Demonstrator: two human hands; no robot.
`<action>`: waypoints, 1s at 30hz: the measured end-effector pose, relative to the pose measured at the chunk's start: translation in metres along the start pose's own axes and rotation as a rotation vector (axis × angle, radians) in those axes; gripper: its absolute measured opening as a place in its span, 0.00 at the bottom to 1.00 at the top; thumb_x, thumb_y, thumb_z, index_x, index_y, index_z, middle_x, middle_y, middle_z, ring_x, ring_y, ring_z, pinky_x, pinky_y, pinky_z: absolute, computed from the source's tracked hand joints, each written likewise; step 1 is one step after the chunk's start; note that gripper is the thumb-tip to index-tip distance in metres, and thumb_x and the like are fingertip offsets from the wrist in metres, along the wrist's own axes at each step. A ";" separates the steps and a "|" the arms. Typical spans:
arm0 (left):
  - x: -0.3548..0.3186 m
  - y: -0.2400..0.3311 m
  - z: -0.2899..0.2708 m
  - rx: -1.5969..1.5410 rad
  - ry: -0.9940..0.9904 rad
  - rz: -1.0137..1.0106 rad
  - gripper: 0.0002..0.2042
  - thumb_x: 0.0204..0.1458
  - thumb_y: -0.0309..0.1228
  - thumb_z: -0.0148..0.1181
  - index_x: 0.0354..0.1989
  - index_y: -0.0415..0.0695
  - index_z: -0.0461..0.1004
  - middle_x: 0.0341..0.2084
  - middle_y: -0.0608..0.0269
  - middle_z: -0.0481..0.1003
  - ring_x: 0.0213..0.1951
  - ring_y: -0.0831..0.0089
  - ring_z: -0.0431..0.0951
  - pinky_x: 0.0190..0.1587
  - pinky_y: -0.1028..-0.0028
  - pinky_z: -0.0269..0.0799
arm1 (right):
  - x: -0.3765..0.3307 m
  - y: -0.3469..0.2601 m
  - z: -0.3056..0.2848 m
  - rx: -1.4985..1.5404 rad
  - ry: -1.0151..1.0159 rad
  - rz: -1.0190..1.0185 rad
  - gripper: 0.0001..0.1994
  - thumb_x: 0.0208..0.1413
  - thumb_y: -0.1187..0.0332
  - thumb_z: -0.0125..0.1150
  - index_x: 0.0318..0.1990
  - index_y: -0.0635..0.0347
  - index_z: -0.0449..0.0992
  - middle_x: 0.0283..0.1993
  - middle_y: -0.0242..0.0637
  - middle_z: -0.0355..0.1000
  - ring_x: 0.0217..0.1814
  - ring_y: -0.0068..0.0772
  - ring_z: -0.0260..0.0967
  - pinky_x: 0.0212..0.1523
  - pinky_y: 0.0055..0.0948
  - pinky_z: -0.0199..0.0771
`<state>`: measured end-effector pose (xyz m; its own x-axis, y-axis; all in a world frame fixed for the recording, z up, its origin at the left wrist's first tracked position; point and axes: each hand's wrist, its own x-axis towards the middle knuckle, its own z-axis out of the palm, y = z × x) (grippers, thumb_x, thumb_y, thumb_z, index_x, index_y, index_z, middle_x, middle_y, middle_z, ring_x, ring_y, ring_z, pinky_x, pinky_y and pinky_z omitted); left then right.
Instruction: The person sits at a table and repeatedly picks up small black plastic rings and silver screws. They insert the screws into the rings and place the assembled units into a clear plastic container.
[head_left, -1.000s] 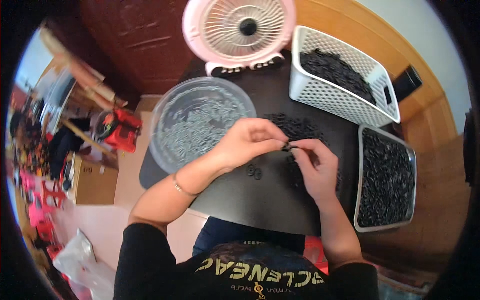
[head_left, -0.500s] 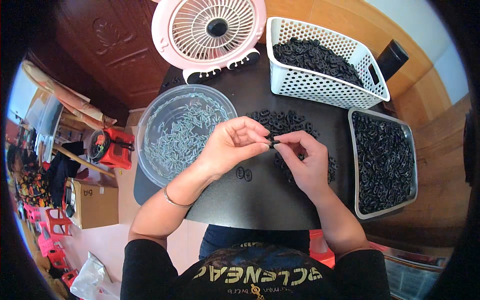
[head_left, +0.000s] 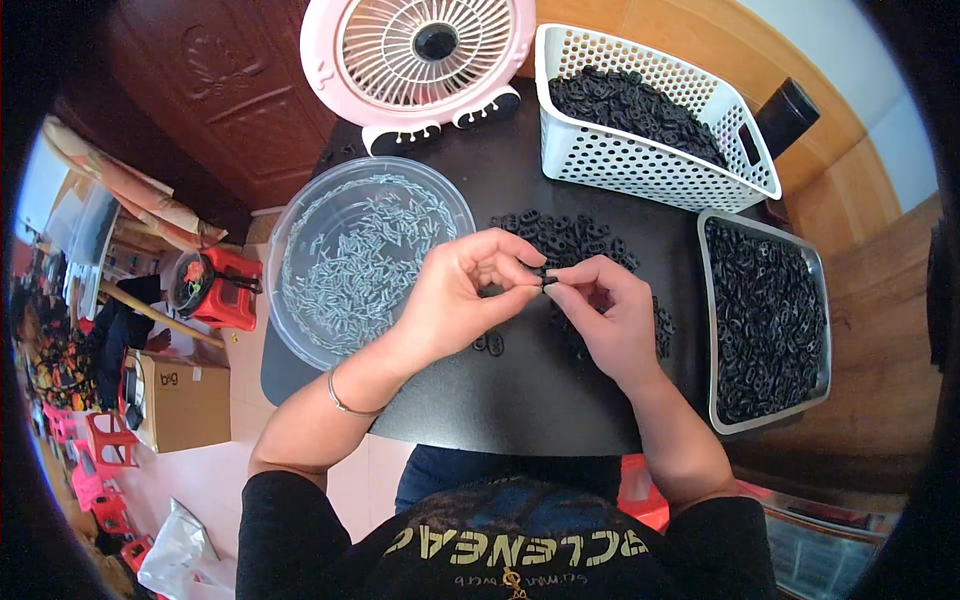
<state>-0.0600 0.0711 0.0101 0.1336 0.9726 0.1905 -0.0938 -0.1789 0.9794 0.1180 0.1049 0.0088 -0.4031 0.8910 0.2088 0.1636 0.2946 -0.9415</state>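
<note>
Above the middle of the dark table, my left hand (head_left: 462, 292) and my right hand (head_left: 612, 312) meet fingertip to fingertip. Between them they pinch a small black plastic piece (head_left: 548, 277), mostly covered by the fingers. Behind and under the hands spreads a loose pile of black oval two-holed pieces (head_left: 565, 235). Two such pieces (head_left: 495, 343) lie apart, beside my left wrist and partly hidden by it. Left of my left hand stands a round clear tub (head_left: 283, 215) with many small silvery screws (head_left: 350, 285) in it.
A white perforated basket (head_left: 650, 180) of black pieces stands at the back right. Nearer on the right is a metal-rimmed tray (head_left: 712, 330), also full of them. A pink fan (head_left: 318, 60) stands at the back left. The table's rounded front edge (head_left: 510, 448) is close to my body.
The view has shifted slightly. My hands stay pinched together on the small black piece, with only a slight shift of the fingers; my left wrist now covers more of the two separate pieces.
</note>
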 end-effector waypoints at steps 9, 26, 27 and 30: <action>0.004 0.004 0.004 -0.175 0.032 -0.136 0.08 0.51 0.24 0.54 0.39 0.37 0.67 0.26 0.65 0.73 0.32 0.82 0.72 0.36 0.82 0.69 | 0.005 0.008 0.000 0.176 0.056 -0.005 0.05 0.47 0.76 0.59 0.33 0.63 0.74 0.27 0.29 0.72 0.27 0.12 0.66 0.29 0.13 0.66; 0.003 0.002 0.004 0.030 0.010 -0.218 0.05 0.52 0.27 0.53 0.28 0.39 0.69 0.21 0.69 0.70 0.24 0.85 0.68 0.28 0.85 0.64 | 0.002 0.003 0.002 0.164 0.024 0.041 0.05 0.47 0.76 0.58 0.33 0.63 0.75 0.27 0.29 0.72 0.26 0.11 0.65 0.27 0.12 0.65; 0.003 0.002 0.005 0.030 0.019 -0.210 0.04 0.52 0.27 0.53 0.28 0.39 0.69 0.21 0.69 0.70 0.24 0.85 0.68 0.28 0.85 0.64 | 0.002 0.003 0.001 0.151 0.024 0.049 0.05 0.47 0.76 0.58 0.33 0.63 0.75 0.27 0.29 0.73 0.26 0.11 0.65 0.27 0.12 0.65; 0.003 0.001 0.004 0.018 0.019 -0.184 0.03 0.49 0.23 0.55 0.28 0.38 0.69 0.22 0.68 0.71 0.26 0.85 0.69 0.30 0.85 0.66 | 0.001 0.005 0.001 0.178 0.016 0.062 0.05 0.47 0.76 0.58 0.33 0.63 0.75 0.27 0.29 0.73 0.25 0.10 0.65 0.27 0.12 0.64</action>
<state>-0.0554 0.0729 0.0115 0.1280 0.9917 0.0070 -0.0522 -0.0003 0.9986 0.1173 0.1067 0.0043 -0.3828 0.9113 0.1515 0.0250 0.1741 -0.9844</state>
